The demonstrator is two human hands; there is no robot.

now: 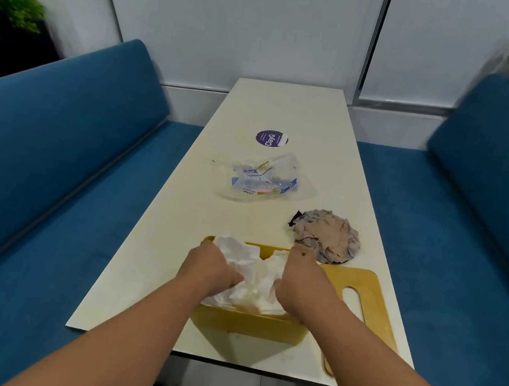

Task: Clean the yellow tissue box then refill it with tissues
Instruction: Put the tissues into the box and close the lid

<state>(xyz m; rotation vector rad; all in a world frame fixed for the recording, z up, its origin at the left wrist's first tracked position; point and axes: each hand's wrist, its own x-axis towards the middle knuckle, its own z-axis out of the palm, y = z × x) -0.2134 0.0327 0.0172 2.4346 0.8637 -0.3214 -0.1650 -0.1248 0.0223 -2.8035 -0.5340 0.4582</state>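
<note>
The yellow tissue box stands lidless at the near end of the white table. White tissues fill it in a crumpled heap. My left hand presses on the heap's left side, fingers curled into the paper. On the right side my right hand grips the tissues. The box's yellow lid, with a long slot in it, lies flat on the table just right of the box.
A crumpled brownish cloth lies behind the lid. An empty clear tissue wrapper sits mid-table, and a purple round sticker farther back. Blue benches flank the table on both sides. Plants stand in the far corners.
</note>
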